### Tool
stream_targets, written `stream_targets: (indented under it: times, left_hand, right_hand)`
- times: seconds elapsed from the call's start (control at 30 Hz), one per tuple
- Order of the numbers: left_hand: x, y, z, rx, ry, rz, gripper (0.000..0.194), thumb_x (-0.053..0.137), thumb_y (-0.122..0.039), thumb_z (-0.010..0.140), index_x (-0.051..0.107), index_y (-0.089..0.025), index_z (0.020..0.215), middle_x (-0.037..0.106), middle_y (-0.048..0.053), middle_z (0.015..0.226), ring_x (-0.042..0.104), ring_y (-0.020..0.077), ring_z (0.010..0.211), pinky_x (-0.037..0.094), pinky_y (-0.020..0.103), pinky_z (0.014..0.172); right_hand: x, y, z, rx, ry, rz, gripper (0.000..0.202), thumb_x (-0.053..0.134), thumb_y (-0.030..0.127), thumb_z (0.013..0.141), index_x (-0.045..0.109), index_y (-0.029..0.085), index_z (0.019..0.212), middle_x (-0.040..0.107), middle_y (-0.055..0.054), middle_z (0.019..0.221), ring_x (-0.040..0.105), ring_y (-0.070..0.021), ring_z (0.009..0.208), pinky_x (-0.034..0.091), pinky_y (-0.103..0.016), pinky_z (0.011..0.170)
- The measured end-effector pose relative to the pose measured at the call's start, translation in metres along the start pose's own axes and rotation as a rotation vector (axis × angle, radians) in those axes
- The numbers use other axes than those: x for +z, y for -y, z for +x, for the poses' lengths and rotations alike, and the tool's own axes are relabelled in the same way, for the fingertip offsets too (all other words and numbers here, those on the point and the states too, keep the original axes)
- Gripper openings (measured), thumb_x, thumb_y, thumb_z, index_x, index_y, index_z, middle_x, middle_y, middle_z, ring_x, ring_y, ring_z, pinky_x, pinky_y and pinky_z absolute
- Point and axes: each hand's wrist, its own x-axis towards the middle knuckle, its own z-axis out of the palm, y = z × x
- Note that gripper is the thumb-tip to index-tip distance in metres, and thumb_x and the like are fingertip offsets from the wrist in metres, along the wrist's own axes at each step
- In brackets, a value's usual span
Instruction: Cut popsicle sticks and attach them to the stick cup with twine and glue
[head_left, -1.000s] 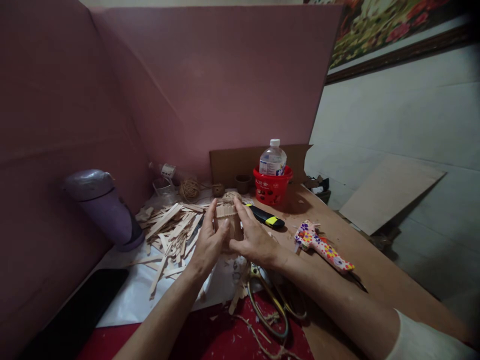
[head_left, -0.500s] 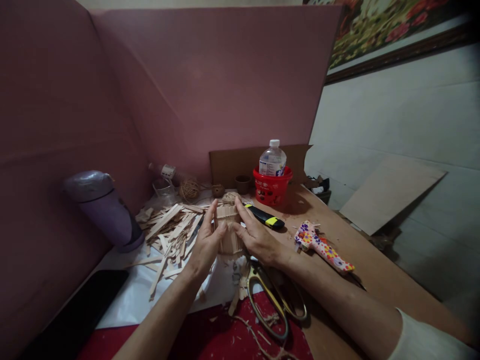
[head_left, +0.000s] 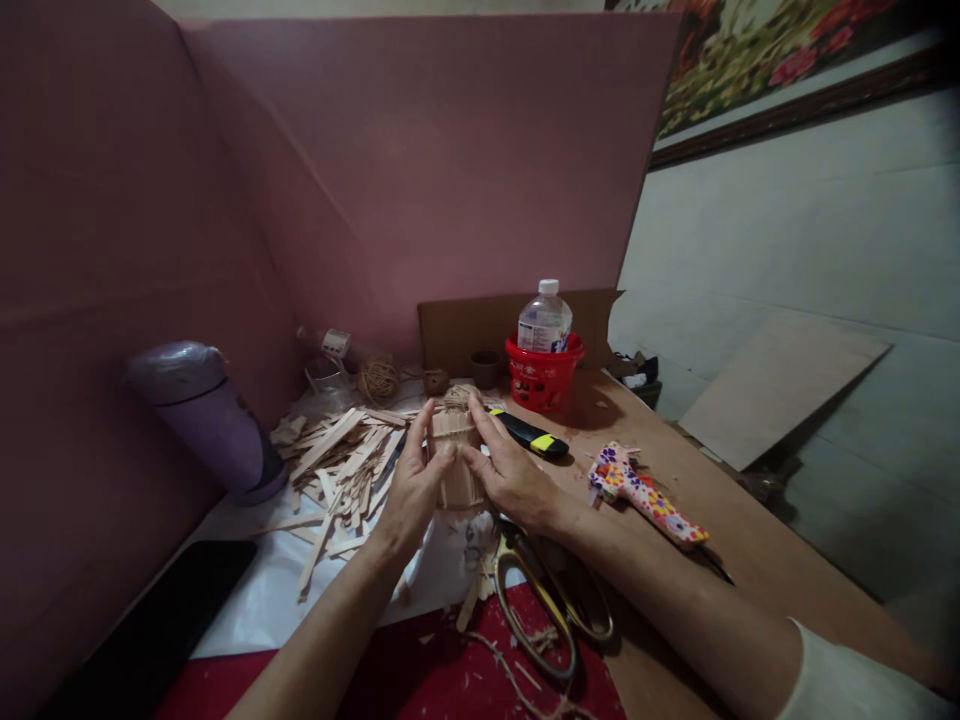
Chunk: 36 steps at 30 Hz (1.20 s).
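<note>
The left hand (head_left: 411,487) and the right hand (head_left: 517,480) hold a small barrel-shaped wooden-stick craft (head_left: 459,475) between them, fingers along its sides and both thumbs against its near face. The craft is in the middle of the view, above the white sheet (head_left: 255,590), with bands around it near its top and bottom. Left of the hands lies a loose pile of wooden sticks (head_left: 349,465), with a purple tumbler (head_left: 214,425) beyond its left side. A ball of twine (head_left: 378,379) sits behind the pile. Just beyond the right hand lies a black-and-yellow utility knife (head_left: 531,434); behind it stands a red bucket (head_left: 545,375) with a clear plastic bottle (head_left: 546,320) in it. Gold-handled scissors (head_left: 534,610) lie below the right hand, partly over a red cloth (head_left: 420,665). Farther right, a flower-patterned glue gun (head_left: 646,495) lies on the brown tabletop (head_left: 757,590).
</note>
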Motion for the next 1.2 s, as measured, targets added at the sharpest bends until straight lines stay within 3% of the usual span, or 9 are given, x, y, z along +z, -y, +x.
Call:
stream_targets:
  times: [0.67, 1.2]
  left_hand:
    - [0.0009, -0.0003, 0.0001, -0.009, -0.007, 0.008, 0.066, 0.058, -0.038, 0.081, 0.032, -0.021, 0.14, 0.038, 0.012, 0.145, 0.034, 0.028, 0.133, 0.03, 0.043, 0.107]
    - [0.0017, 0.0016, 0.0014, -0.01, -0.005, -0.077, 0.066, 0.059, -0.035, 0.081, 0.034, -0.024, 0.141, 0.034, 0.006, 0.149, 0.035, 0.0262, 0.133, 0.028, 0.039, 0.109]
  right_hand:
    - [0.002, 0.004, 0.0011, 0.02, -0.013, -0.013, 0.062, 0.04, 0.026, 0.093, 0.013, 0.016, 0.148, 0.027, -0.017, 0.147, 0.022, -0.0228, 0.139, 0.02, -0.045, 0.113]
    - [0.0042, 0.0013, 0.0011, 0.009, -0.02, -0.032, 0.063, 0.04, 0.027, 0.092, 0.014, 0.011, 0.147, 0.03, -0.019, 0.145, 0.023, -0.024, 0.138, 0.02, -0.044, 0.113]
